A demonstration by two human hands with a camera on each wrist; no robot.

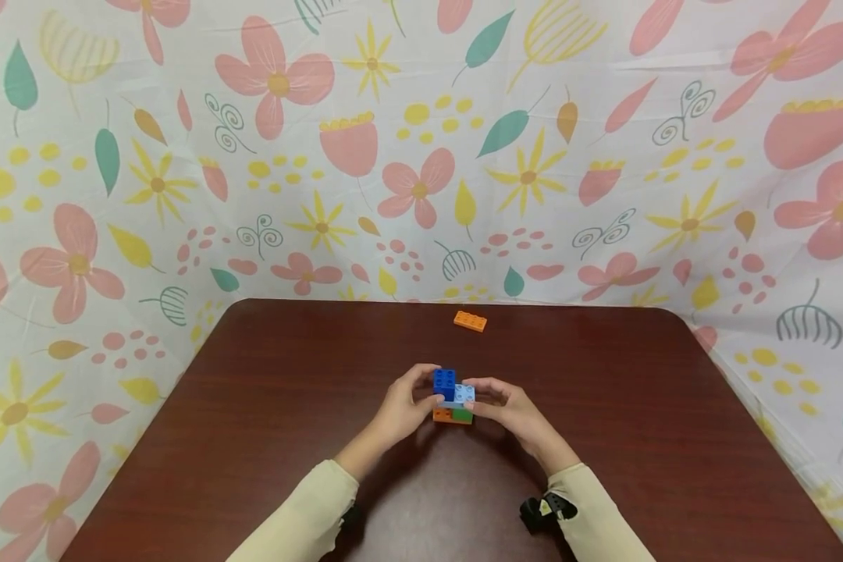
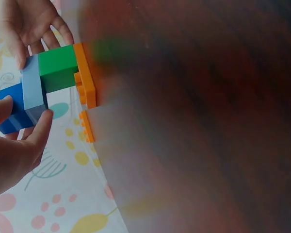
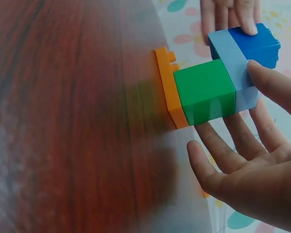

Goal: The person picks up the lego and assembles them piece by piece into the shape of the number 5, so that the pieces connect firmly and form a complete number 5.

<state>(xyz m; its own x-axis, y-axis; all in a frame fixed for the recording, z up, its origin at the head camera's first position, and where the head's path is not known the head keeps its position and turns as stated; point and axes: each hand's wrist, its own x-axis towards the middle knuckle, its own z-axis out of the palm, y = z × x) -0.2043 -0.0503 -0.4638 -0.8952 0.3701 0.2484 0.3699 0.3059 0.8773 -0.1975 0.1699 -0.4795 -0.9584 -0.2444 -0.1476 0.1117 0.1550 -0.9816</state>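
A small stack of toy building bricks stands on the table between the two hands. At its bottom lies an orange studded plate (image 3: 169, 92), with a green brick (image 3: 206, 92) on one end. A flat light blue brick (image 2: 34, 90) bridges out over the green one, and a dark blue brick (image 1: 445, 382) sits on its left end. The left hand (image 1: 402, 402) pinches the dark blue brick, one finger touching the light blue brick's edge. From the other side, the right hand (image 1: 516, 410) holds the light blue brick between thumb and fingers.
Farther back on the brown table (image 1: 309, 367) lies a second orange studded plate (image 1: 470, 321), near the far edge. A flower-patterned cloth (image 1: 421, 156) hangs behind the table. A black strap (image 1: 548, 511) is at the right wrist.
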